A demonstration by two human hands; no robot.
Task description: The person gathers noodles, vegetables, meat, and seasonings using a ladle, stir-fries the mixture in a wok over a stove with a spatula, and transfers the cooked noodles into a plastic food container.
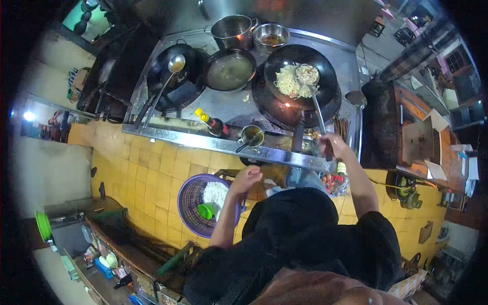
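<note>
My right hand (333, 146) is closed around the handle of a long metal ladle (318, 109). Its bowl rests in the black wok (328, 66) at the back right of the stove, heaped with part of the food. Pale noodles (288, 80) lie beside it in the wok, whose own handle (298, 134) points toward me, with no hand on it. My left hand (247, 179) hovers in front of the stove's near edge, fingers curled and nothing visible in them. Nearest to it is a small pot (252, 135) of dark liquid with a utensil in it.
Left on the stove stand a second wok (155, 63) with a ladle (161, 96), a pan of liquid (230, 70), a tall pot (232, 28) and a yellow-capped bottle (217, 127). A spatula (356, 99) lies right. A purple basket (190, 223) of rice stands below my left arm.
</note>
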